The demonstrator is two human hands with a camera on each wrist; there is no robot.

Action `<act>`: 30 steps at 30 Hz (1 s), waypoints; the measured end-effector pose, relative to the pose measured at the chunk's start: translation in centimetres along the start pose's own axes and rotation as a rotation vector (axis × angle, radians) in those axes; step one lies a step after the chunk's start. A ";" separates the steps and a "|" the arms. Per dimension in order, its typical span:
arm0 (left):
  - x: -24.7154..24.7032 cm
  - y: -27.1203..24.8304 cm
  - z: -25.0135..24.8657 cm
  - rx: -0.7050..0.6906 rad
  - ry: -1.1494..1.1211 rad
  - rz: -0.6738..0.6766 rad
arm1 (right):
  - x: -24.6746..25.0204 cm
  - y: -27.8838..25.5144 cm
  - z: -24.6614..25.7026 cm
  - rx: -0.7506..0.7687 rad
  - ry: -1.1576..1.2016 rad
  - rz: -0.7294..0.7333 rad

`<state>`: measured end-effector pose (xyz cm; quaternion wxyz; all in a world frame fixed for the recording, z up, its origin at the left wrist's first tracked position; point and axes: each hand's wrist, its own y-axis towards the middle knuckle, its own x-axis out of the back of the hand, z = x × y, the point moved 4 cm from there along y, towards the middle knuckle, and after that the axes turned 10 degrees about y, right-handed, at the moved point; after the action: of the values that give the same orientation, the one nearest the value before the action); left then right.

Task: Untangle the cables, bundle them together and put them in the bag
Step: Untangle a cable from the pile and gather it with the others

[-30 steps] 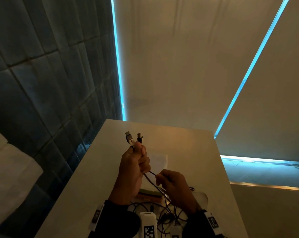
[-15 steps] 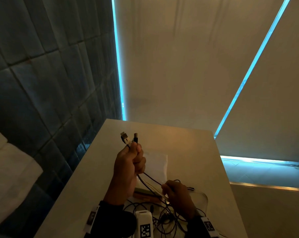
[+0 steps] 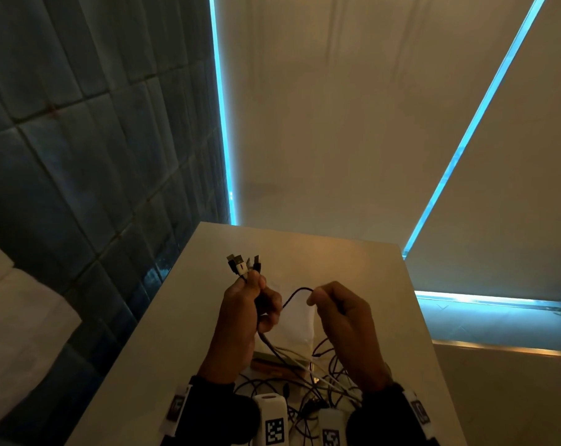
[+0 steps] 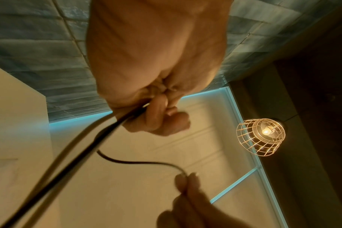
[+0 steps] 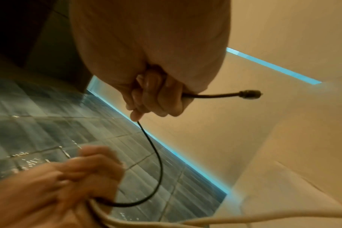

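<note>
My left hand (image 3: 252, 304) is raised over the table and grips a bunch of cables, their plugs (image 3: 240, 263) sticking up above the fist. In the left wrist view the fist (image 4: 156, 111) is closed on the black and pale cables (image 4: 100, 135). My right hand (image 3: 332, 304) holds a thin black cable (image 3: 297, 292) that arcs across to the left hand. The right wrist view shows that cable (image 5: 156, 154) passing through the right fist (image 5: 152, 98), its plug end (image 5: 250, 94) sticking out. A tangle of cables (image 3: 308, 378) lies on the table below. A white bag (image 3: 297, 326) lies flat under the hands.
The pale table (image 3: 353, 259) ends against a dark tiled wall (image 3: 79, 156) on the left and a blind with blue light strips behind. A brown flat object (image 3: 269, 365) lies near the tangle. A caged lamp (image 4: 262, 135) hangs overhead.
My right hand has risen from the tangle to the level of the left hand, drawing a black cable up with it. More plugs now stick out above the left fist.
</note>
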<state>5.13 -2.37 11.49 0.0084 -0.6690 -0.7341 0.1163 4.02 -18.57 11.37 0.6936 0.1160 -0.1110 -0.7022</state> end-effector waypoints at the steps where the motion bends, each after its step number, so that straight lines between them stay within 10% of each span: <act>1: -0.1 0.0 0.0 0.003 0.010 0.001 | -0.4 -0.1 0.8 0.017 0.034 0.034; 14: -1.3 -0.3 -1.1 0.046 -0.482 0.196 | -1.5 -1.1 -1.8 -0.040 -0.029 0.278; 30: -0.2 -0.2 -0.8 0.003 -0.322 0.119 | 1.4 -2.5 -7.2 -0.097 -0.322 0.226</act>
<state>5.13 -2.47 12.35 -0.1151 -0.6841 -0.6847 0.2232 3.88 -19.90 3.71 0.7461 -0.0446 -0.1989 -0.6339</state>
